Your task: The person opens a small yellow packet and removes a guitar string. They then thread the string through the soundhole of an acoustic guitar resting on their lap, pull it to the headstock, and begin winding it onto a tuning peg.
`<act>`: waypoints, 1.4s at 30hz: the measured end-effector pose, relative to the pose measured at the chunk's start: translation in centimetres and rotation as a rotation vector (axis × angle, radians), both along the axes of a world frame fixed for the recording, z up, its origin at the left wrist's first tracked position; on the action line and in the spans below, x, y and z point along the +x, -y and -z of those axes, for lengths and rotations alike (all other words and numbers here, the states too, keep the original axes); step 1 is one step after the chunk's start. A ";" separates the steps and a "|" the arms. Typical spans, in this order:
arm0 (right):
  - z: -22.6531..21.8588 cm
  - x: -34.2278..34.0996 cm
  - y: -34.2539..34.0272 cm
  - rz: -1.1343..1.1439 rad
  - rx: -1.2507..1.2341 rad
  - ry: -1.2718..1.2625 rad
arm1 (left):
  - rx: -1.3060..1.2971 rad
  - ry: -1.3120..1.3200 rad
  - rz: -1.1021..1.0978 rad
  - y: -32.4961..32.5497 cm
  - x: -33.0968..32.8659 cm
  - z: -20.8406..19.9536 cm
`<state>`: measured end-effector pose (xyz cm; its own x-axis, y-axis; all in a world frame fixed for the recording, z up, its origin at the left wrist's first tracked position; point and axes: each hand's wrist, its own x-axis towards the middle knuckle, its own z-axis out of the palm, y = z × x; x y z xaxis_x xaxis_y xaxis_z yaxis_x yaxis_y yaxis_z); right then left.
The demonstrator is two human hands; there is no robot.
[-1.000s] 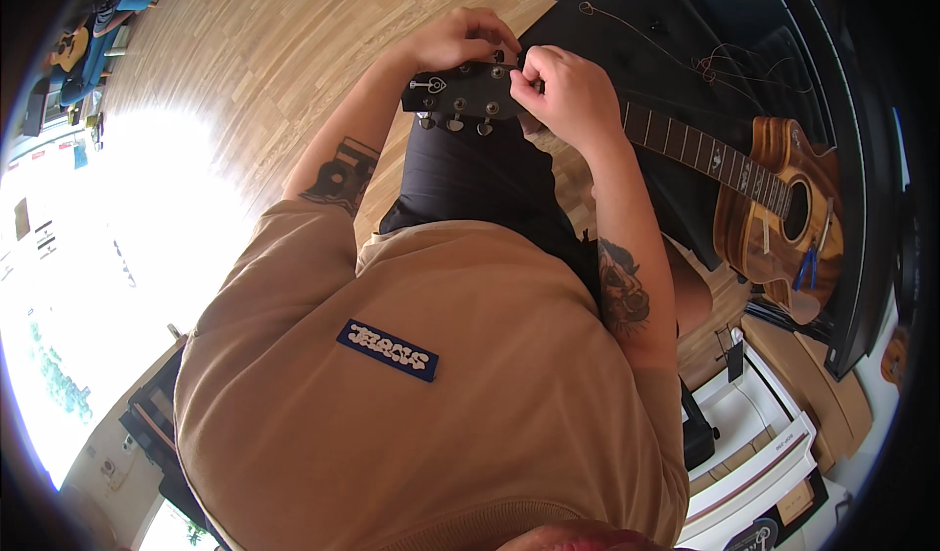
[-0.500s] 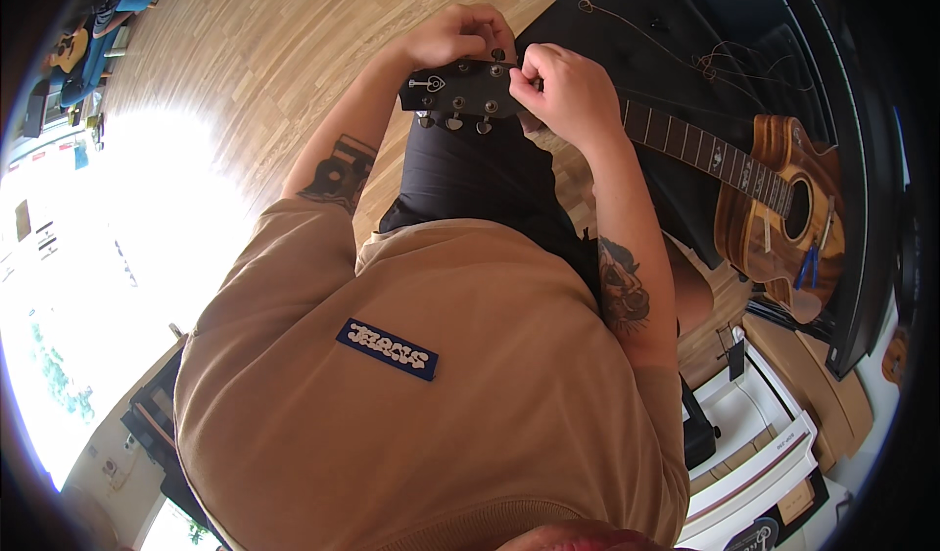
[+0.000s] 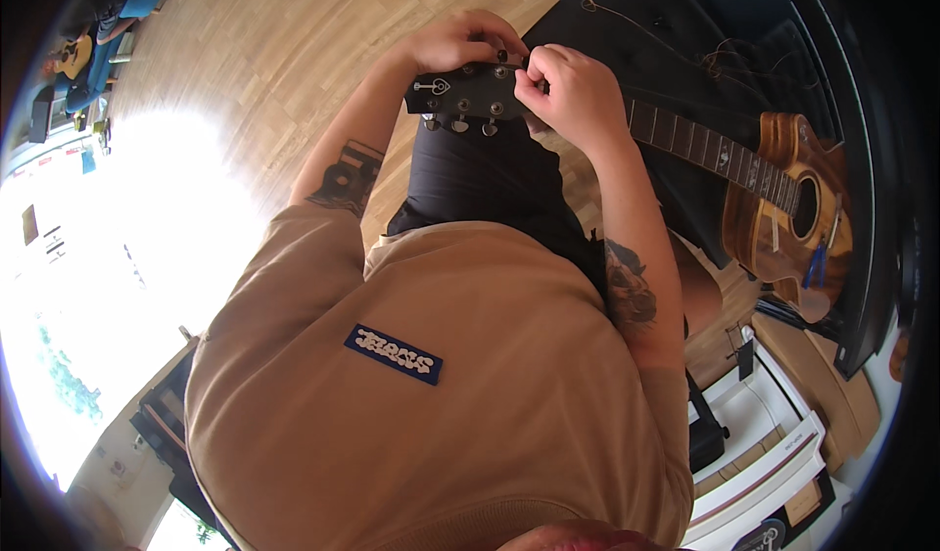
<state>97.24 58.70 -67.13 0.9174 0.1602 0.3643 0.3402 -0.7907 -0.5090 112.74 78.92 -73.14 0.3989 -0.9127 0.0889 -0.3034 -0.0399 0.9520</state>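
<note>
Nearest the viewer, a tan shirt (image 3: 441,404) fills the lower frame, hiding the lap. Beyond it, the left hand (image 3: 455,42) curls over the top edge of the dark guitar headstock (image 3: 465,96); the right hand (image 3: 573,96) pinches its fingers narrowly at a tuning post. The guitar body (image 3: 783,213) lies to the right on a black mat (image 3: 685,52). Open wooden floor (image 3: 264,52) extends leftward; white boxes (image 3: 774,434) crowd the right.

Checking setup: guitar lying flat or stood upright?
Lying flat. The guitar rests face up on the black table, its headstock sticking past the edge between both hands.
</note>
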 end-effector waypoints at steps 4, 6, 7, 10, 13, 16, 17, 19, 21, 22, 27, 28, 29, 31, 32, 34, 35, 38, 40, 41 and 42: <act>0.3 0.2 0.2 -0.018 0.004 0.072 | -0.025 0.015 0.026 0.2 0.0 0.0; 0.4 0.0 0.3 -0.013 0.002 0.075 | -0.016 0.022 0.048 0.3 0.2 0.1; 0.3 -0.1 0.4 -0.011 -0.004 0.076 | -0.014 0.030 0.062 0.3 0.3 0.1; -0.3 -0.1 0.2 0.004 0.001 0.085 | -0.022 0.019 0.080 0.0 0.4 -0.3; -0.3 -0.1 0.1 0.069 0.009 0.069 | -0.003 -0.028 0.034 0.3 0.2 -0.1; -0.1 0.2 0.2 0.109 0.009 0.036 | 0.033 -0.013 -0.019 0.5 -0.2 -0.1; -0.1 0.2 0.2 0.105 0.012 0.038 | 0.045 0.004 -0.034 0.4 -0.4 -0.3; -0.2 0.2 0.3 0.101 0.019 0.032 | 0.097 -0.019 -0.051 0.5 -0.8 -1.3; -0.3 0.2 0.4 0.102 0.027 0.014 | 0.147 -0.023 -0.069 0.5 -1.1 -2.3; -0.4 0.2 0.4 0.105 0.021 -0.022 | 0.172 -0.017 -0.079 0.6 -1.3 -2.6; -0.8 0.2 0.6 0.108 0.037 -0.073 | 0.215 -0.015 -0.092 0.7 -1.5 -3.3; -0.8 0.2 0.6 0.110 0.033 -0.072 | 0.222 -0.012 -0.084 0.7 -1.4 -3.4; -0.7 0.2 0.6 0.113 0.030 -0.072 | 0.228 -0.010 -0.076 0.7 -1.4 -3.5; -0.7 0.2 0.6 0.112 0.030 -0.069 | 0.117 0.016 -0.037 0.6 -0.8 -1.9; -0.8 0.2 0.5 0.110 0.033 -0.068 | 0.061 0.030 -0.019 0.4 -0.4 -0.9; -0.7 0.2 0.5 0.109 0.032 -0.067 | 0.056 0.028 0.050 0.2 0.2 -0.3; -0.7 0.2 0.5 0.109 0.027 -0.068 | 0.053 0.028 0.084 0.1 0.4 0.1; -0.7 0.2 0.5 0.113 0.025 -0.056 | -0.008 -0.015 0.028 0.3 0.0 0.1; -0.6 0.2 0.5 0.113 0.023 -0.048 | 0.038 -0.095 -0.026 0.5 -0.6 -0.8; -0.5 0.2 0.5 0.113 0.020 -0.046 | 0.060 -0.135 -0.053 0.6 -0.8 -1.1; -0.5 0.2 0.5 0.111 0.017 -0.044 | 0.049 -0.107 -0.032 0.5 -0.7 -1.0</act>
<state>97.41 58.18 -66.62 0.9443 0.0508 0.3251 0.2280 -0.8133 -0.5353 112.08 78.39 -72.17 0.4329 -0.9014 0.0000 -0.1975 -0.0949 0.9757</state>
